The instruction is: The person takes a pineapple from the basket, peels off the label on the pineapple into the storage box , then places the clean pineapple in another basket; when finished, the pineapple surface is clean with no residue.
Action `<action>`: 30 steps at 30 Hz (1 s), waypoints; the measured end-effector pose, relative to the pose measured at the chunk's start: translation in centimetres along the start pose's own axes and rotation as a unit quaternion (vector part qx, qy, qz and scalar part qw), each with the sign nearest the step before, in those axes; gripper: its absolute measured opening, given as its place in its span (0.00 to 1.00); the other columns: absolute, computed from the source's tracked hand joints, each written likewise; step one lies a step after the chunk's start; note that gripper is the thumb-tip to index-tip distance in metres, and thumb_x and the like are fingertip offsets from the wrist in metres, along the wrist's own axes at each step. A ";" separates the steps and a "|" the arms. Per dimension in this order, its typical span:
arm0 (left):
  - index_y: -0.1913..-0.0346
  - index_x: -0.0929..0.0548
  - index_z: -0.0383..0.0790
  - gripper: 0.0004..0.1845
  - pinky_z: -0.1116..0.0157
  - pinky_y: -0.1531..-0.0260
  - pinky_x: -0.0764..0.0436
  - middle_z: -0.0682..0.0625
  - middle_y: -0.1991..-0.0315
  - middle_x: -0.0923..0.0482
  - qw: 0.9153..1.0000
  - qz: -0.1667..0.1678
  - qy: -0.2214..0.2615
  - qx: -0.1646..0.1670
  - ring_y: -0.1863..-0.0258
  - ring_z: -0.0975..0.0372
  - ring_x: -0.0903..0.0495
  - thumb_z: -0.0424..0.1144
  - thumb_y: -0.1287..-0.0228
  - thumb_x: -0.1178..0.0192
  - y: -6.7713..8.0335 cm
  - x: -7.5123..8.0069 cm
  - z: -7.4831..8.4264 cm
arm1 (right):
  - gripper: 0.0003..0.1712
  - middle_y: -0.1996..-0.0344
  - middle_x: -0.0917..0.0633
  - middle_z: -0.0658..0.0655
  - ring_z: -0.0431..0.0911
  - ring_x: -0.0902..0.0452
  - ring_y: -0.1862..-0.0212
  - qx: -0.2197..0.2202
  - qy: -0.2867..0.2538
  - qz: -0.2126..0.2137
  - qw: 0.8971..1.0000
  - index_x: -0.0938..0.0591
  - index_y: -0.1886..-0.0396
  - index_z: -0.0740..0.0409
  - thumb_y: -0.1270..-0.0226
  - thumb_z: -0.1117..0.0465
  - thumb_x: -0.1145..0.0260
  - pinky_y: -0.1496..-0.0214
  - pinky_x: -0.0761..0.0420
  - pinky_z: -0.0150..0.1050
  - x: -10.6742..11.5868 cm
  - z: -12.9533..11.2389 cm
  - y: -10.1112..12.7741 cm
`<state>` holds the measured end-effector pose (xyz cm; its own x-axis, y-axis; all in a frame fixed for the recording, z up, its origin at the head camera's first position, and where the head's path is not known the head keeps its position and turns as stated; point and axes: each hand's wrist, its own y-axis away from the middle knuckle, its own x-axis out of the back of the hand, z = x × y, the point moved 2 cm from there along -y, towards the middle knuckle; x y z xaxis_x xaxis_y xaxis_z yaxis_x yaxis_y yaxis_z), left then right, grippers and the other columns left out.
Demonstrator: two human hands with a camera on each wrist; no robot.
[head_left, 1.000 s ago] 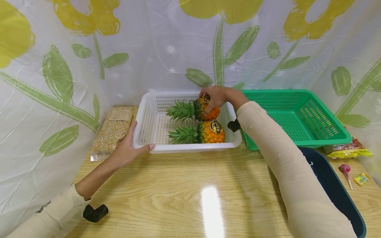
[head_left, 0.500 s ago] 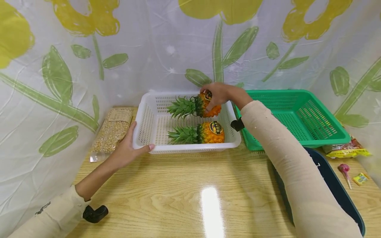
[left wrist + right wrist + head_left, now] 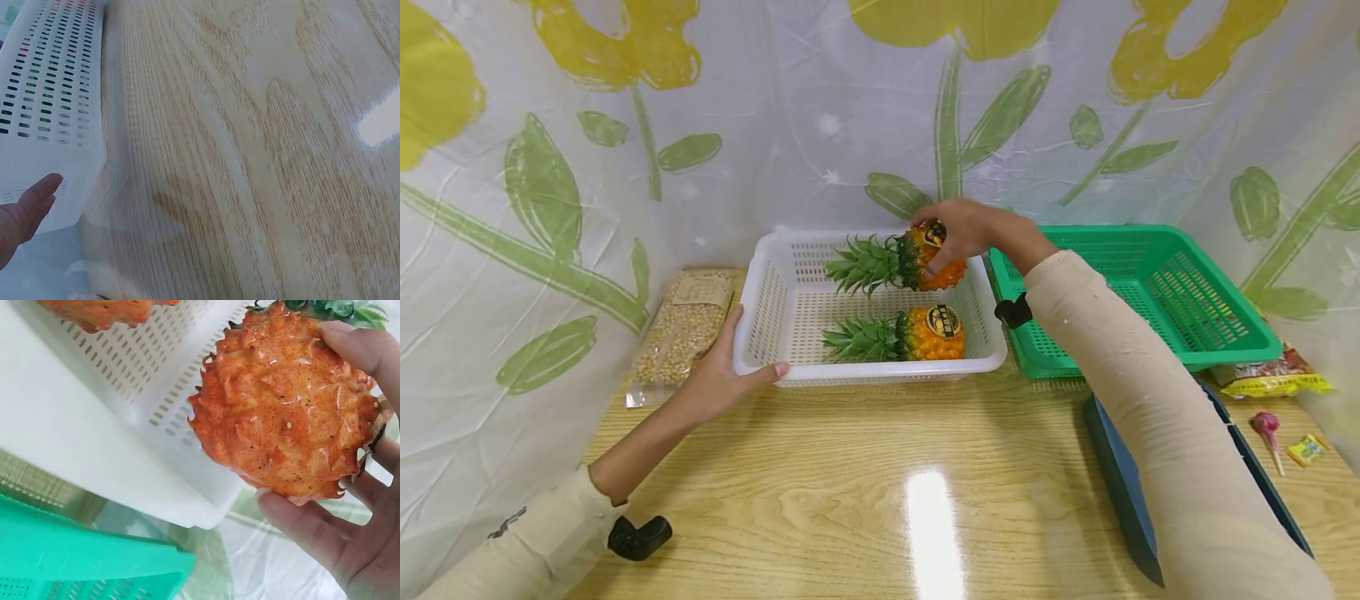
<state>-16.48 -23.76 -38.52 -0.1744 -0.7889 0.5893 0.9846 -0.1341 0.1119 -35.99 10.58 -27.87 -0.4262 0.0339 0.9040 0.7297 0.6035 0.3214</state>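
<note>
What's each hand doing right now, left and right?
Left hand: open, thumb over the white basket rim, steadying its corner.
Right hand: closed around a pineapple, holding it above the basket.

The head camera looks forward and down across the wooden table at the white basket. The left wrist camera sits low, close beside that basket's wall, perhaps its near corner. The right wrist camera looks up, very near, under the gripped pineapple, sharing the basket rim.
</note>
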 end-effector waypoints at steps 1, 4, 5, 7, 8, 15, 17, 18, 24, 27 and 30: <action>0.20 0.75 0.51 0.64 0.35 0.35 0.33 0.25 0.25 0.48 1.000 0.000 -0.001 0.001 0.32 0.33 0.34 0.57 0.38 0.33 0.0 0.0 0.0 | 0.51 0.27 0.33 0.61 0.59 0.38 0.27 0.003 -0.002 0.003 1.000 0.35 0.24 0.52 0.43 0.45 0.23 0.31 0.29 0.57 0.1 0.0 0.2; 0.20 0.75 0.51 0.64 0.35 0.36 0.32 0.25 0.25 0.48 1.000 -0.001 0.000 0.001 0.32 0.33 0.34 0.57 0.38 0.33 -0.1 0.0 0.0 | 0.51 0.27 0.32 0.61 0.59 0.37 0.28 0.008 -0.014 0.015 1.000 0.35 0.24 0.53 0.44 0.45 0.23 0.32 0.29 0.57 0.3 0.0 0.6; 0.20 0.75 0.51 0.64 0.35 0.36 0.32 0.25 0.25 0.48 1.000 -0.002 0.000 0.001 0.32 0.33 0.34 0.57 0.38 0.33 -0.2 0.0 0.0 | 0.51 0.27 0.32 0.61 0.58 0.37 0.28 0.008 -0.018 0.018 1.000 0.34 0.24 0.53 0.44 0.45 0.23 0.32 0.29 0.57 0.3 0.1 0.8; 0.20 0.75 0.52 0.64 0.35 0.35 0.33 0.26 0.25 0.48 1.000 -0.004 0.003 0.001 0.32 0.33 0.35 0.57 0.38 0.33 -0.3 -0.1 0.0 | 0.50 0.28 0.32 0.61 0.58 0.37 0.28 0.010 -0.022 0.024 0.999 0.34 0.24 0.53 0.44 0.45 0.23 0.32 0.29 0.58 0.4 0.2 1.2; 0.20 0.75 0.51 0.64 0.35 0.35 0.33 0.26 0.25 0.48 1.000 -0.007 0.006 0.000 0.31 0.33 0.35 0.57 0.37 0.33 -0.3 -0.1 0.0 | 0.50 0.28 0.31 0.61 0.58 0.37 0.28 0.011 -0.023 0.027 0.999 0.34 0.25 0.53 0.44 0.45 0.22 0.32 0.29 0.58 0.5 0.3 1.4; 0.20 0.76 0.51 0.64 0.35 0.35 0.33 0.26 0.25 0.49 1.000 -0.011 0.015 -0.007 0.31 0.33 0.36 0.55 0.37 0.33 -0.4 -0.2 -0.1 | 0.51 0.28 0.31 0.61 0.58 0.36 0.28 0.016 -0.025 0.037 0.999 0.34 0.24 0.54 0.44 0.44 0.23 0.33 0.29 0.58 0.7 0.2 3.1; 0.20 0.75 0.51 0.63 0.35 0.36 0.32 0.26 0.25 0.48 1.000 -0.010 0.015 -0.010 0.31 0.33 0.35 0.55 0.37 0.32 -0.5 -0.1 -0.1 | 0.51 0.28 0.31 0.61 0.58 0.36 0.29 0.020 -0.026 0.041 0.999 0.33 0.25 0.54 0.45 0.44 0.22 0.33 0.29 0.59 0.7 0.0 3.7; 0.20 0.75 0.51 0.63 0.35 0.36 0.31 0.26 0.25 0.48 1.000 -0.010 0.014 -0.011 0.31 0.33 0.35 0.54 0.36 0.33 -0.5 0.0 -0.1 | 0.51 0.29 0.30 0.61 0.58 0.35 0.29 0.022 -0.026 0.044 0.998 0.33 0.25 0.54 0.45 0.44 0.22 0.33 0.28 0.58 0.6 -0.2 4.0; 0.20 0.76 0.50 0.63 0.35 0.35 0.33 0.25 0.25 0.50 1.000 -0.013 0.019 -0.012 0.31 0.33 0.36 0.53 0.36 0.33 -0.5 0.2 -0.2 | 0.51 0.30 0.28 0.60 0.57 0.33 0.30 0.035 -0.025 0.054 0.998 0.31 0.27 0.53 0.49 0.43 0.21 0.34 0.26 0.56 -0.1 -1.7 5.9; 0.20 0.76 0.49 0.64 0.35 0.34 0.34 0.26 0.24 0.50 1.000 -0.014 0.024 -0.011 0.30 0.33 0.37 0.53 0.36 0.32 -0.4 0.3 -0.3 | 0.52 0.29 0.28 0.59 0.56 0.33 0.30 0.043 -0.023 0.051 0.997 0.31 0.26 0.53 0.49 0.42 0.21 0.36 0.25 0.55 -0.4 -2.7 7.0; 0.21 0.76 0.49 0.64 0.35 0.34 0.34 0.25 0.24 0.51 1.000 -0.012 0.021 -0.008 0.30 0.32 0.37 0.53 0.36 0.32 -0.4 0.4 -0.4 | 0.51 0.29 0.28 0.57 0.54 0.28 0.35 0.053 -0.027 0.049 0.997 0.30 0.27 0.51 0.49 0.41 0.21 0.43 0.22 0.51 -0.7 -3.8 8.1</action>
<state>-16.89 -24.21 -38.65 -0.1972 -0.8102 0.5520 0.9804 -0.1617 0.1128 -27.73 12.42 -24.81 -0.3857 0.1384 0.9122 0.7099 0.6760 0.1976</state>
